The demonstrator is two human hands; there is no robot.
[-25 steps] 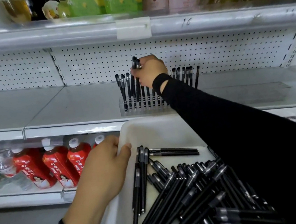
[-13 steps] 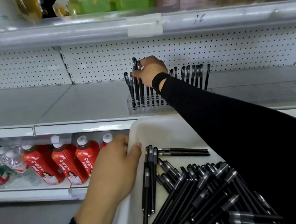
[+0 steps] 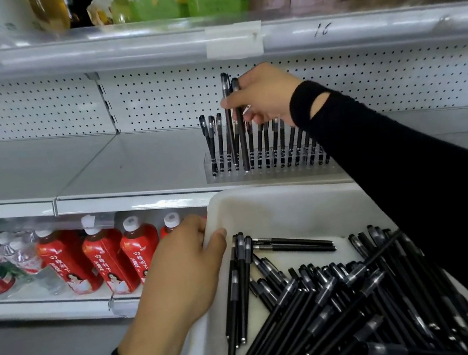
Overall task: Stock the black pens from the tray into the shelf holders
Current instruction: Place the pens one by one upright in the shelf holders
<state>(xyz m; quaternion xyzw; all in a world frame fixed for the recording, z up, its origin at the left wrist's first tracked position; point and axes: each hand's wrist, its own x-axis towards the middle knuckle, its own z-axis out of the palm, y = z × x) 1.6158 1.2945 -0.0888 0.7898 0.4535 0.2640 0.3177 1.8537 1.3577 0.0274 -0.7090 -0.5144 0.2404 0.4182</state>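
On the middle shelf (image 3: 133,168), near its front edge, a clear holder (image 3: 256,172) already carries a row of standing pens (image 3: 267,141), upright or slightly leaning. The right hand (image 3: 262,93) pinches the held pens (image 3: 238,121), two at least, vertically over the holder's left part; the lower end of one reaches the holder, though whether it is seated I cannot tell. The left hand (image 3: 185,264) grips the near-left rim of the white tray (image 3: 261,200), thumb over the edge, and holds it just below the shelf's front edge.

I judge the job less than half done. The loose pens (image 3: 323,301) lie in a deep heap across the tray — far more than stand in the holder — and a second clear strip toward the shelf's right edge looks unfilled.

White pegboard (image 3: 32,111) backs the pale, bare-metal shelf. Red bottles (image 3: 107,258) fill the shelf below at left, drink cartons sit on the upper shelf (image 3: 84,53), and a blank label clip (image 3: 234,40) hangs on its front edge.
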